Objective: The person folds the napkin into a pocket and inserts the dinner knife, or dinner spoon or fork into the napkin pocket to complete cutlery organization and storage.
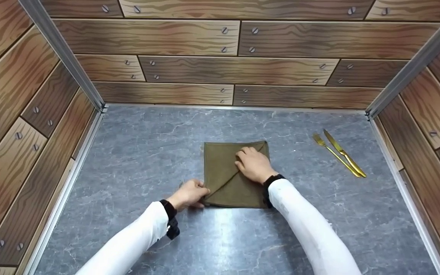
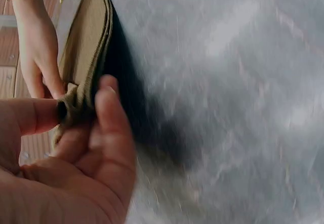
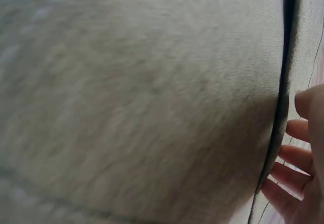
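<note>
An olive-brown cloth napkin [image 1: 220, 160], folded to a square, lies flat in the middle of the grey surface. A diagonal fold edge crosses it from lower left to upper right. At its lower left corner my left hand [image 1: 190, 194] pinches the layers between thumb and fingers. The left wrist view shows the bunched napkin corner [image 2: 76, 100] in that grip, with the stacked layers standing out along the edge. My right hand [image 1: 255, 165] rests on the napkin's upper right part, its fingers [image 3: 296, 158] laid on the cloth by the fold.
A gold fork [image 1: 336, 154] and a gold knife [image 1: 344, 152] lie side by side at the right. Wood-patterned walls [image 1: 189, 68] with metal rails [image 1: 67, 57] enclose the grey marbled surface [image 1: 143, 152] at the back and both sides.
</note>
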`<action>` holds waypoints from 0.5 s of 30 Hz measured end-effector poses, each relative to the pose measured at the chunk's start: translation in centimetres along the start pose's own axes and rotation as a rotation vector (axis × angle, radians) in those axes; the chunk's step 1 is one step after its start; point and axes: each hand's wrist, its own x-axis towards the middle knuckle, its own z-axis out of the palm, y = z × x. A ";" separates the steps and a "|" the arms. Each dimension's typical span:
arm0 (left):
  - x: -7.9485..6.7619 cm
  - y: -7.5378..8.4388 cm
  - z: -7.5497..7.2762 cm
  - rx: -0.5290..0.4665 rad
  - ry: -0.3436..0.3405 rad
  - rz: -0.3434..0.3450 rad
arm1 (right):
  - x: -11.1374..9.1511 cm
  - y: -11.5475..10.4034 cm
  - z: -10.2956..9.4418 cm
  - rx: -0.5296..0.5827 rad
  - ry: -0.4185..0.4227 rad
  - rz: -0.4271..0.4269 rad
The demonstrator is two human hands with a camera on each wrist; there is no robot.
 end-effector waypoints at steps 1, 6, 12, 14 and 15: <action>-0.1 0.0 0.3 -0.032 -0.021 0.006 | 0.0 0.1 -0.1 -0.003 0.008 0.010; -0.5 0.4 1.7 -0.155 -0.100 0.045 | 0.0 0.5 -0.8 -0.014 0.030 0.061; -0.8 0.8 3.0 -0.102 -0.103 0.145 | 0.8 0.1 -1.8 -0.008 -0.065 0.174; -0.9 0.9 3.4 -0.075 -0.092 0.176 | 1.2 -0.3 -2.2 0.006 -0.086 0.205; -0.9 0.9 3.6 -0.063 -0.088 0.189 | 1.5 -0.6 -2.3 0.023 -0.087 0.211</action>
